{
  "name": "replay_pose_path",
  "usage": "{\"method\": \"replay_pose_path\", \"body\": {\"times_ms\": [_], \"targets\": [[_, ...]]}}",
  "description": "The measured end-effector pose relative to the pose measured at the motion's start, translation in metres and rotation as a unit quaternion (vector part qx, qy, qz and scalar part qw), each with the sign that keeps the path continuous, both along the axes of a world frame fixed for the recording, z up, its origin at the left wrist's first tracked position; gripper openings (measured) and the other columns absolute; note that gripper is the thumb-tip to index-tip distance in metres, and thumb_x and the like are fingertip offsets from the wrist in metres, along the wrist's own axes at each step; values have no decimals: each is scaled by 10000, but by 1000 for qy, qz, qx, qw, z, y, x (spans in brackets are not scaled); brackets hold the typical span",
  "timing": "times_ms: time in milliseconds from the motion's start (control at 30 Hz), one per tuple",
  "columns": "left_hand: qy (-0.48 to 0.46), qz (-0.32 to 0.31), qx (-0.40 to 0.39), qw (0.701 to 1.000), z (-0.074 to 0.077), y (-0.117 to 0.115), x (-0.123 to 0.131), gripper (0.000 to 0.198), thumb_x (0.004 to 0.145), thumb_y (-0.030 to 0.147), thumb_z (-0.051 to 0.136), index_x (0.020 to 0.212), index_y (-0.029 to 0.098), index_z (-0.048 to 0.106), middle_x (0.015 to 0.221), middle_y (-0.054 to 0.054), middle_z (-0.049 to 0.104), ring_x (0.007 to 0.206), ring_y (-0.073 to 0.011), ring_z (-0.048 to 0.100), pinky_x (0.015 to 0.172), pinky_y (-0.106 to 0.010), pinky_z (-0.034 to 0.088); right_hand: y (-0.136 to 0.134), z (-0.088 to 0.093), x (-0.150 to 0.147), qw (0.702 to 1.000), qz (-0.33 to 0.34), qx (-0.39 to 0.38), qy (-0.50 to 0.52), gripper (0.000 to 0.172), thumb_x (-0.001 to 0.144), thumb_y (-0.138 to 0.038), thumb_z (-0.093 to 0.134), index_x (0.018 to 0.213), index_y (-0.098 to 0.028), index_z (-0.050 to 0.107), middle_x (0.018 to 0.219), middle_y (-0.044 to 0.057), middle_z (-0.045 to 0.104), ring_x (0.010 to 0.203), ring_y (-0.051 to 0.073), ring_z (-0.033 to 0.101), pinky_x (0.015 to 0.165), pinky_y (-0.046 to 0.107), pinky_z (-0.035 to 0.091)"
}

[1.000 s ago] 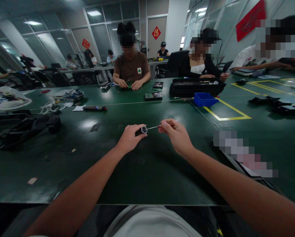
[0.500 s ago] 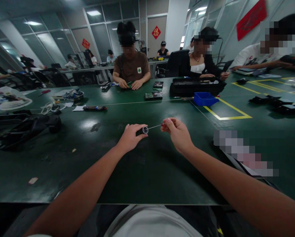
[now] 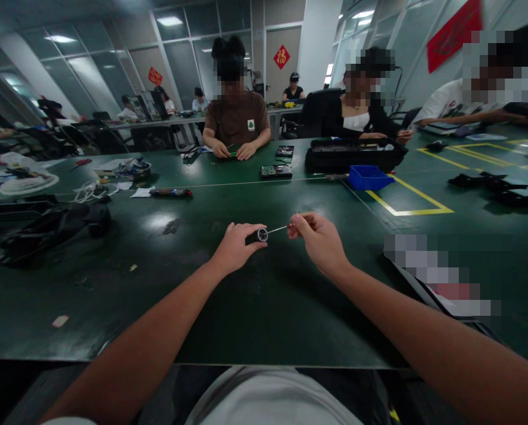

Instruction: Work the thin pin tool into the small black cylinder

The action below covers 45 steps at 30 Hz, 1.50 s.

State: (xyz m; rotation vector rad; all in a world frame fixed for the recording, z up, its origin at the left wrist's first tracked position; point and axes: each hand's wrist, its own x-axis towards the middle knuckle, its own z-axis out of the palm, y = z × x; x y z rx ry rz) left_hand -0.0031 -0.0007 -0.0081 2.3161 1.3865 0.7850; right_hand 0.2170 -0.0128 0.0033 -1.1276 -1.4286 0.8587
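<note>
My left hand [image 3: 233, 248] is closed round a small black cylinder [image 3: 259, 235] with a round, light-rimmed end that faces right. My right hand [image 3: 319, 242] pinches the red handle of a thin metal screwdriver [image 3: 278, 228] between thumb and fingers. The tool's shaft runs left and its tip sits at the cylinder's end. Both hands hover just above the dark green table [image 3: 255, 307], near its middle, a short gap between them.
A blue bin [image 3: 370, 177] and a long black case [image 3: 354, 154] stand beyond my right hand, beside yellow floor-style tape [image 3: 412, 208]. Circuit boards [image 3: 275, 172] lie ahead. Black gear [image 3: 51, 227] and cables are at the left. Other people sit across the table.
Both hands have stayed almost in place. The screwdriver handle has edged slightly toward the cylinder, and the view has shifted a little.
</note>
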Motion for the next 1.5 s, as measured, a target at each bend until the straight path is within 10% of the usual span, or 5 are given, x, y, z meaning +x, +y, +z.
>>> {"method": "replay_pose_path", "body": {"times_ms": [833, 1033, 1267, 1500], "targets": [[12, 15, -4, 1000, 0, 1, -2, 367, 891, 320, 692, 1253, 282, 646, 1185, -52, 692, 1129, -259, 597, 1131, -549, 301, -10, 2, 0, 987, 55, 58, -136, 245, 1009, -375, 403, 990, -247, 610, 726, -11, 588, 686, 170, 582, 658, 323, 446], [9, 24, 4, 1000, 4, 0, -2, 374, 894, 327, 688, 1260, 274, 642, 1195, -54, 689, 1118, -259, 602, 1100, -521, 346, -6, 0, -4, 999, 46, 4, 11, 177, 892, -383, 601, 970, -225, 606, 901, 41, 680, 826, 195, 650, 791, 369, 523], [12, -15, 14, 1000, 3, 3, -6, 369, 915, 316, 665, 1282, 323, 624, 1298, -25, 653, 1246, -247, 545, 1193, -603, 173, 16, -12, 2, 959, 67, -165, 220, 296, 903, -505, 581, 791, -231, 583, 652, -2, 563, 592, 174, 575, 759, 421, 581], [24, 8, -2, 1000, 1, 6, -7, 367, 910, 325, 668, 1275, 310, 628, 1272, -34, 660, 1232, -263, 550, 1194, -624, 170, 14, -16, 2, 986, -9, -61, 154, 269, 906, -486, 609, 891, -218, 623, 823, 25, 641, 737, 163, 620, 728, 347, 559]]}}
